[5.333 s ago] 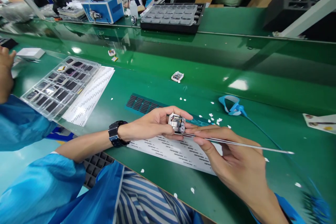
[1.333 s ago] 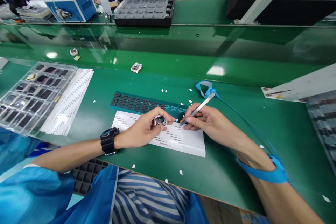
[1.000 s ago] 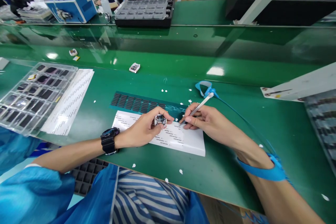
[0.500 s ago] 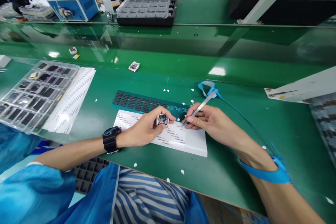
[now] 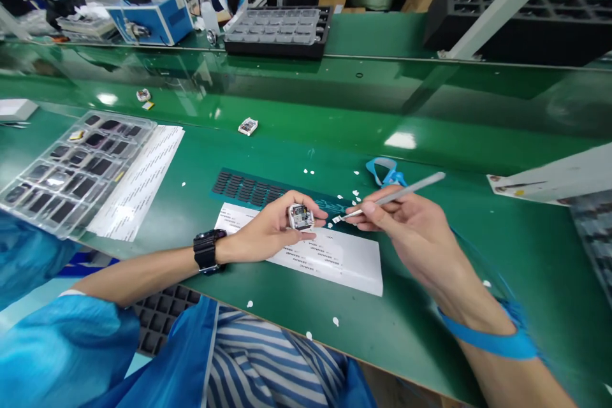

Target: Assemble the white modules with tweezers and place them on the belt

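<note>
Between the fingers of my left hand (image 5: 275, 226) is a small white device housing (image 5: 301, 217), its open side showing a circuit board. My right hand (image 5: 406, 220) grips metal tweezers (image 5: 411, 189) in a pinch. At the tweezers' tip sits a small white sticker (image 5: 337, 219) with dark marks, just right of the housing and apart from it. Below both hands lies a white sheet of printed stickers (image 5: 335, 261). Behind it is a dark green strip (image 5: 248, 189) carrying rows of black pieces, partly hidden by my left hand.
A clear compartment tray (image 5: 71, 172) of dark parts and more white sticker sheets (image 5: 138, 185) lie at left. Another white housing (image 5: 248, 126) stands farther back. A blue wrist strap (image 5: 488, 331) circles my right wrist, its cord trailing nearby. Small white scraps dot the green bench.
My right hand has lifted the tweezers from the sticker sheet, with a small sticker at their tip. The tweezers now lie flatter. My left hand has turned the housing's open side more upward.
</note>
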{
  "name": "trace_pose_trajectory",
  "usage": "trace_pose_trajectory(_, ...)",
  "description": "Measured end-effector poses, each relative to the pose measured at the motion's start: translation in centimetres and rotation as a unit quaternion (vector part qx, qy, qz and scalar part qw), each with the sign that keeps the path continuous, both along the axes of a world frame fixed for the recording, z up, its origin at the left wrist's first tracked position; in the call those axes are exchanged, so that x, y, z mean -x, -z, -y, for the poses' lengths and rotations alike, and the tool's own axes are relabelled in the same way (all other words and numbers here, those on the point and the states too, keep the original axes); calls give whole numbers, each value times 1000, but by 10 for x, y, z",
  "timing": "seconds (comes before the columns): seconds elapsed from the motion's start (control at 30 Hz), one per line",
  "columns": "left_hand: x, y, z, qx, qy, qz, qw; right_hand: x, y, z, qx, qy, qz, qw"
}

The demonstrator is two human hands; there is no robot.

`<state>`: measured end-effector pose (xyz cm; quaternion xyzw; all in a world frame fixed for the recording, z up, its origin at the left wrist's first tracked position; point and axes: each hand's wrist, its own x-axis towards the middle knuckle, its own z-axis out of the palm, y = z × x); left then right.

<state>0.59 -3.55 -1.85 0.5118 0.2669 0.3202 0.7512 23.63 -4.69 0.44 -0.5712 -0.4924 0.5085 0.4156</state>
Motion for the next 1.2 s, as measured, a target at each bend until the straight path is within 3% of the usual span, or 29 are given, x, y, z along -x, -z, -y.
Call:
trace_pose_trajectory(0.1, -2, -6, 1, 24, -1, 36, 999, 19, -3, 11, -42, 49, -34, 997)
trace_pose_trajectory(0.3, -4, -10, 6, -8, -2, 59, 998, 42, -2, 25, -62, 51, -19, 997)
trace_pose_trajectory(0.57, -4, -9, 7, -22, -7, 54, 998, 45, -1, 26, -59, 68, -28, 996)
trace_pose_trajectory(0.83, -6, -10, 7, -13, -9, 54, 998, 46, 5, 26, -130, 76, -31, 988)
trace_pose_trajectory(1.2, -6, -10, 7, -11, -13, 49, 999, 45, 5, 24, -122, 71, -33, 989)
